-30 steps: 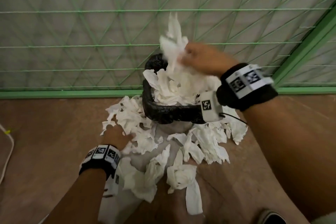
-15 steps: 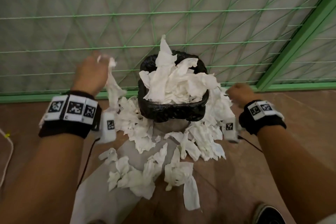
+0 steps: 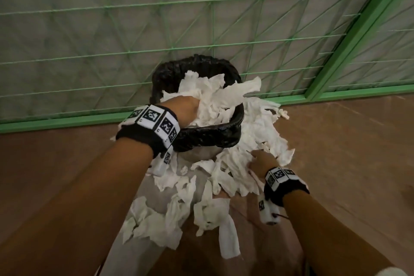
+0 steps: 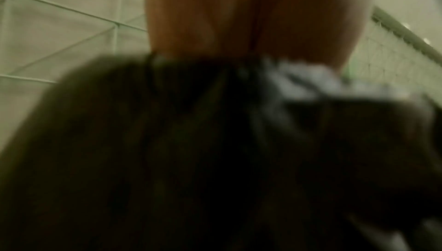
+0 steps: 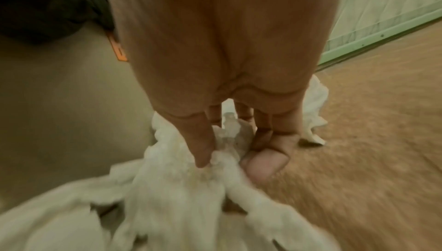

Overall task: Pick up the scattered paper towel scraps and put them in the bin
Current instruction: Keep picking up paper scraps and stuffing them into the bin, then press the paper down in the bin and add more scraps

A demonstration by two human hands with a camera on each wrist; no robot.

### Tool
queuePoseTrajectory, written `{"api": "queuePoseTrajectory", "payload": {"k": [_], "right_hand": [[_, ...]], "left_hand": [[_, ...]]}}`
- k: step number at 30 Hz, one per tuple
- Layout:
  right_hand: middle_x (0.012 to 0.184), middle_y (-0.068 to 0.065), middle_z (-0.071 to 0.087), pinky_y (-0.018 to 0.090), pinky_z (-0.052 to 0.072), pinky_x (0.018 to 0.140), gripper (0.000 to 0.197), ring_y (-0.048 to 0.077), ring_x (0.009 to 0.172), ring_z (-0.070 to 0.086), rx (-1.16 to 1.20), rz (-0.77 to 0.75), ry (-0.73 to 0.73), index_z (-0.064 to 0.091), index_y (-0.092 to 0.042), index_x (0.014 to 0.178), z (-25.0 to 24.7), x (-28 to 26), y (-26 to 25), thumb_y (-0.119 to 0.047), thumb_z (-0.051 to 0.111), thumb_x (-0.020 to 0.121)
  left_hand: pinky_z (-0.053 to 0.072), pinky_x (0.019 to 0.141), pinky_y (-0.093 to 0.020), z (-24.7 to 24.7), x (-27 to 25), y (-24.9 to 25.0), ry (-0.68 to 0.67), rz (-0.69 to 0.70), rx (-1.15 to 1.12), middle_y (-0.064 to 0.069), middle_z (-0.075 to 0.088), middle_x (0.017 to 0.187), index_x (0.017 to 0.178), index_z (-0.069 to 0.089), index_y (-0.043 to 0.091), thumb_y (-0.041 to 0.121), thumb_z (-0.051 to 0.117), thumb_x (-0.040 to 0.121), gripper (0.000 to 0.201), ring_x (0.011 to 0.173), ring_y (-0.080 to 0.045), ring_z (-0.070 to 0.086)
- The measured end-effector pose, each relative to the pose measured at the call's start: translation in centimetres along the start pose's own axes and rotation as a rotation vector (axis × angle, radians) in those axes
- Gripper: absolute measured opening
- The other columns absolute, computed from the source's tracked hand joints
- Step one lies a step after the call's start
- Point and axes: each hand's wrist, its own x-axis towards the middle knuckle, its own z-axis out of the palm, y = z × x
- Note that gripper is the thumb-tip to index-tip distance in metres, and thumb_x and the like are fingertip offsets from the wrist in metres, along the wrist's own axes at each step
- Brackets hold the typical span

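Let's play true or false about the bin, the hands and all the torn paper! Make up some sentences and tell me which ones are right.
1. The bin has a black bag in it. True.
2. The left hand is down on the floor. False: it is in the bin, among the paper there.
3. The right hand pinches paper scraps on the floor. True.
4. The floor is all tidy. False: many scraps lie around the bin.
5. The fence behind the bin is red. False: it is green.
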Motion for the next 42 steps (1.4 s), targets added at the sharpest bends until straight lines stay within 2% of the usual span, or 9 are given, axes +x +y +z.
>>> {"api": "queuePoseTrajectory", "payload": {"k": [8,14,19,23,30,34,37,39,42], "right_hand": [[0.109,0.01,0.062,0.034,0.053,0.075,0.02,0.028,0.094,0.06,0.164,-0.026,0.09,0.058,-0.017,0.097,-11.7,-1.3,-0.2,-0.035,0.049,0.094],[0.104,0.024,0.061,0.031,0.039,0.074,0.03,0.03,0.091,0.058,0.254,-0.165,0.458,0.059,-0.001,0.111,-20.9,-5.9,-2.9,-0.022,0.042,0.098],[0.11,0.018,0.058,0.037,0.039,0.085,0.034,0.027,0.102,0.055,0.446,-0.366,0.958,0.053,-0.001,0.116,-25.9,-9.9,-10.4,-0.023,0.035,0.098],[0.096,0.0,0.056,0.033,0.043,0.072,0.031,0.017,0.086,0.054,0.479,-0.541,0.827,0.056,-0.011,0.113,-23.7,-10.1,-15.4,-0.033,0.048,0.092],[0.086,0.007,0.06,0.036,0.046,0.074,0.014,0.022,0.08,0.054,0.689,-0.139,0.938,0.057,-0.013,0.088,-18.1,-6.1,-8.7,-0.021,0.048,0.082],[0.078,0.018,0.056,0.029,0.041,0.07,0.028,0.033,0.085,0.064,0.349,0.126,0.186,0.059,-0.003,0.093,-8.1,-2.6,-3.5,-0.027,0.055,0.08],[0.135,0.015,0.048,0.039,0.043,0.093,0.07,0.034,0.128,0.045,0.038,0.063,-0.157,0.04,-0.032,0.134,-0.9,-2.2,-2.8,-0.052,0.068,0.072],[0.141,0.003,0.044,0.047,0.035,0.103,0.058,0.035,0.135,0.033,-0.226,-0.036,-0.082,0.038,-0.052,0.127,1.1,-2.9,-2.8,-0.058,0.057,0.073],[0.115,0.003,0.062,0.039,0.044,0.094,0.02,0.03,0.115,0.051,-0.133,-0.084,0.098,0.061,-0.033,0.09,1.4,-3.0,-2.7,-0.021,0.047,0.079]], "left_hand": [[0.033,0.106,-0.059,-3.1,-1.9,-2.1,0.395,-0.063,-0.324,-0.003,0.047,0.127,0.121,0.041,0.049,0.039,0.059,0.074,0.051,0.123,-0.032,0.047],[0.046,0.078,-0.037,-0.9,-6.2,-7.2,1.101,-0.35,-0.864,0.001,0.054,0.088,0.085,0.049,0.025,0.013,0.049,0.082,0.012,0.083,-0.018,0.052],[0.05,0.081,-0.039,13.2,-8.1,-8.9,0.108,-0.407,-0.519,-0.018,0.06,0.112,0.113,0.045,0.028,0.038,0.069,0.077,0.045,0.098,-0.036,0.062],[0.038,0.109,-0.05,22.6,-9.8,-4.8,-0.241,-0.215,-0.372,-0.009,0.02,0.147,0.141,0.007,0.057,0.044,0.083,0.056,0.114,0.137,-0.038,0.028],[0.045,0.09,-0.028,25.1,-9.6,-4.7,0.047,-0.133,-0.213,-0.009,0.049,0.121,0.112,0.055,0.012,0.003,0.063,0.077,0.037,0.109,-0.028,0.055],[0.043,0.091,-0.036,20.5,-9.3,-6.0,0.161,-0.35,-0.452,-0.012,0.046,0.122,0.12,0.043,0.012,0.023,0.061,0.087,0.039,0.112,-0.031,0.051],[0.041,0.087,-0.031,16.0,-9.4,-6.2,0.138,-0.399,-0.517,-0.013,0.055,0.114,0.116,0.049,0.009,0.018,0.055,0.089,0.029,0.11,-0.031,0.054],[0.045,0.09,-0.031,13.5,-9.7,-6.9,0.101,-0.447,-0.544,-0.01,0.061,0.115,0.115,0.057,0.004,0.015,0.05,0.091,0.028,0.108,-0.031,0.06],[0.056,0.072,-0.037,9.1,-10.5,-7.5,0.127,-0.486,-0.793,-0.014,0.066,0.103,0.1,0.064,0.0,0.001,0.046,0.09,0.02,0.075,-0.031,0.069]]}}
